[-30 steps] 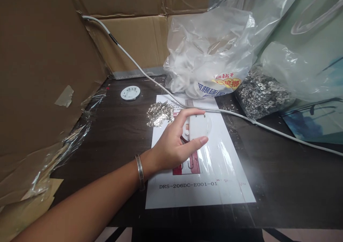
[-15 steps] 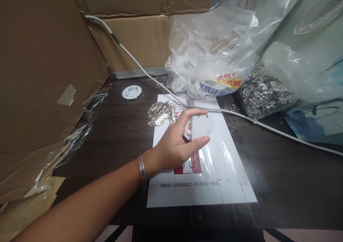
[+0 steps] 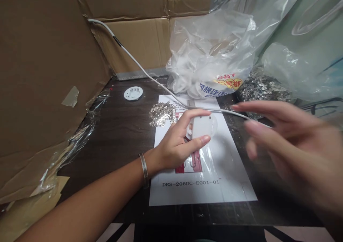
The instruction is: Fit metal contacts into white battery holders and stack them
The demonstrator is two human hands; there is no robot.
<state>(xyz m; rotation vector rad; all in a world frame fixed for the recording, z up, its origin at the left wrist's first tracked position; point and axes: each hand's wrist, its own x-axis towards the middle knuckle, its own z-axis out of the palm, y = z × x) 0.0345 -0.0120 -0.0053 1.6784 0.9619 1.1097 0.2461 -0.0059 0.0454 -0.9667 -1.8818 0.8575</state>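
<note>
My left hand [image 3: 178,140], with a silver bracelet at its wrist, grips a white round plastic part [image 3: 202,127] between thumb and fingers. The part is over a printed sheet [image 3: 214,185] with red pictures. At the right, my right hand [image 3: 286,138] is blurred by motion, its fingers apart and nothing visible between them. A pile of small shiny metal pieces [image 3: 162,114] lies left of the held part. Another round white part [image 3: 133,93] rests farther back on the dark table [image 3: 120,127].
A white cable [image 3: 142,69] crosses the table behind my hands. Behind it stands a clear plastic bag [image 3: 209,56] of white parts. A bag of metal pieces [image 3: 264,86] sits at the right. Cardboard walls [image 3: 136,42] rise at the left and back.
My right hand has come into view from the right. My left hand still holds the white part in nearly the same place; the view has shifted slightly.
</note>
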